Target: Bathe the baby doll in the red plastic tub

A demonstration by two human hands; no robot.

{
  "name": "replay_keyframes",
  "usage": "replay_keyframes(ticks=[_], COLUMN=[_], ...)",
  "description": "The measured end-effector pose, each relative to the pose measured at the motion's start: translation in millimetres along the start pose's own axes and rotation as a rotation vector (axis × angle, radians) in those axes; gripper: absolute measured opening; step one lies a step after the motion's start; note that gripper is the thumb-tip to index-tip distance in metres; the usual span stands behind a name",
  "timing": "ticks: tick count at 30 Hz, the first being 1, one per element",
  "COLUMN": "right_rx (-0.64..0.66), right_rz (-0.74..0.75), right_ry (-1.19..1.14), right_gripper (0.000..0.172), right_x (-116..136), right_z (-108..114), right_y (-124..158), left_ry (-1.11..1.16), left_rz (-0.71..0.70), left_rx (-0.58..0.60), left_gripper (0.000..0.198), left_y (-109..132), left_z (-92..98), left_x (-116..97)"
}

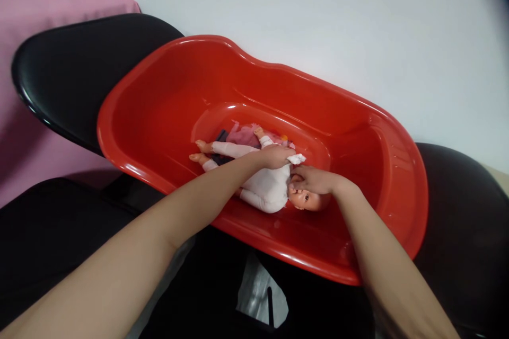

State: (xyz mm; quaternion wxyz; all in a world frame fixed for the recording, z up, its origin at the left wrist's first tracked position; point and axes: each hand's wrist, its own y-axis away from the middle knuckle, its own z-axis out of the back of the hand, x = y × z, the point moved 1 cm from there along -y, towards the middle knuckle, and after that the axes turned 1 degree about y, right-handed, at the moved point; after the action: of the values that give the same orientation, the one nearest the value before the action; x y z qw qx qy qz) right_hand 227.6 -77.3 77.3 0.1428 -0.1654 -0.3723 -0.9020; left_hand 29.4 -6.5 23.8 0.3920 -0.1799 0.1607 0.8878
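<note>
A baby doll in white clothes lies on its back in a red plastic baby tub, head toward the right. My left hand is closed on a small white cloth and rests on the doll's chest near the neck. My right hand lies on the doll's head, fingers curled round the forehead and face. The doll's bare feet point left.
Pink and dark fabric lies under the doll in the tub. The tub rests across black chairs with another black seat at right. A white wall stands behind and a pink cloth hangs at upper left.
</note>
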Motion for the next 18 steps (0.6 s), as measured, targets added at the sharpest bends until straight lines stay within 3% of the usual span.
replay_keyframes(ticks=[6,13,18], right_rx=[0.026,0.018,0.018], right_rz=[-0.01,0.028,0.013], right_ry=[-0.021,0.017,0.025], right_gripper=[0.016,0.02,0.019], right_x=[3,-1,1], right_z=[1,0,1], right_y=[2,-1,0], left_ry=[-0.039,-0.077,-0.061], left_rz=[0.152,0.279,0.33], left_rx=[0.003,-0.006,-0.039], left_gripper=[0.053,0.049,0.065], left_y=[11,13,14], left_z=[13.1,17.3,16.3], left_x=[1,9,12])
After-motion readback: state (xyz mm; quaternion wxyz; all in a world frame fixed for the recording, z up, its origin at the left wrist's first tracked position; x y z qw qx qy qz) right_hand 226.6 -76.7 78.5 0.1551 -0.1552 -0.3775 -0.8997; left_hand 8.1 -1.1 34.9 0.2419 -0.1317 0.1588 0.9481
